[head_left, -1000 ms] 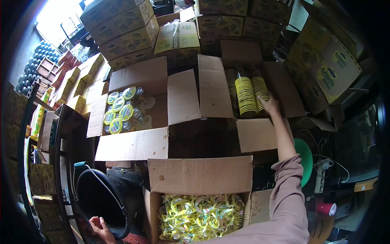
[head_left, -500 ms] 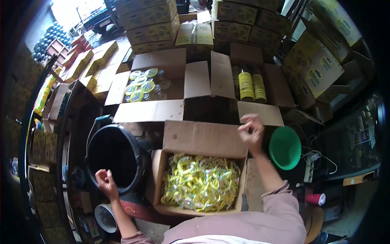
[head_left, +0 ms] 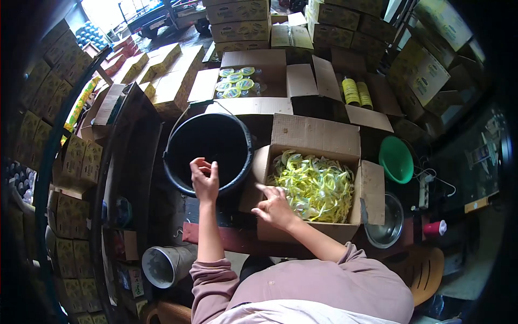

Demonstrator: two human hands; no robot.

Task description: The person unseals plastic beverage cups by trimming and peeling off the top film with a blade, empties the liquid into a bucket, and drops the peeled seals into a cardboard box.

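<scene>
black bucket: floor lost in dark | carton stack: top cropped

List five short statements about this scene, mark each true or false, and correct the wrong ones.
1. The left hand overlaps the black bucket in this view. True.
2. The right hand grips the green basin. False: nothing shows in the right hand, and the green basin stands away from it.
3. Yellow strips fill much of the nearest open carton. True.
4. The grey pail is right of that carton. False: the grey pail is to its left.
5. A carton flap partly hides the metal bowl. True.
</scene>
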